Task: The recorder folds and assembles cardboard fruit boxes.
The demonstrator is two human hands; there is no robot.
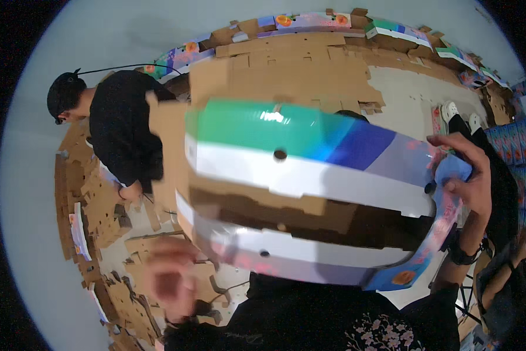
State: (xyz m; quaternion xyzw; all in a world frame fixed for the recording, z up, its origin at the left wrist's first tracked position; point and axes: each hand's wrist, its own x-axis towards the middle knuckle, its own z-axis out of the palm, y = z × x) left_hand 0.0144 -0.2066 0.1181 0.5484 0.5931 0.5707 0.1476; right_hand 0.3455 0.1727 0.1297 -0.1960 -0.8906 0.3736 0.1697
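Observation:
A large cardboard box [248, 126] fills the middle of the view, printed green, blue, purple and pink, with white bands and small round holes. Its top gapes, showing brown inner walls, and brown flaps stick out at its left end. My right hand [475, 172] grips the box's right end, thumb and fingers closed around its edge. Near the lower left corner of the box, apart from it, is my left hand [172, 278]. Motion smears its fingers, so I cannot make out whether they hold anything.
Flattened brown cardboard [298, 64] covers much of the floor, with printed boxes [312, 21] along the far wall. A co-worker in black [125, 126] bends over cardboard at the left. At the right are another person's legs [465, 126] and stacked blue packages [511, 143].

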